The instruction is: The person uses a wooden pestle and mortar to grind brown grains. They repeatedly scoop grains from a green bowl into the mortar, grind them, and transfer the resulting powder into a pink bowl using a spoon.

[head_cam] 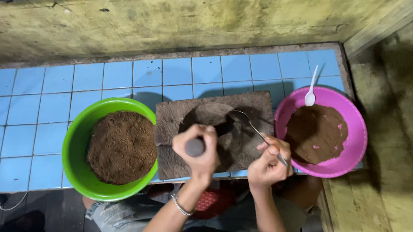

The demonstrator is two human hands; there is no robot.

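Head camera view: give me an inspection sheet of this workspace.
Surface: blue tiled counter, a dark stone slab on it.
Job's things: pestle upright on the slab; metal spoon with its bowl over the slab; green bowl of coarse brown matter; pink bowl of darker brown paste.
Clutter: white plastic spoon leaning in the pink bowl.
Grippers: left hand closed on the pestle; right hand closed on the spoon handle.
Cables: white cord below the counter edge.
Surroundings: stained yellowish wall.
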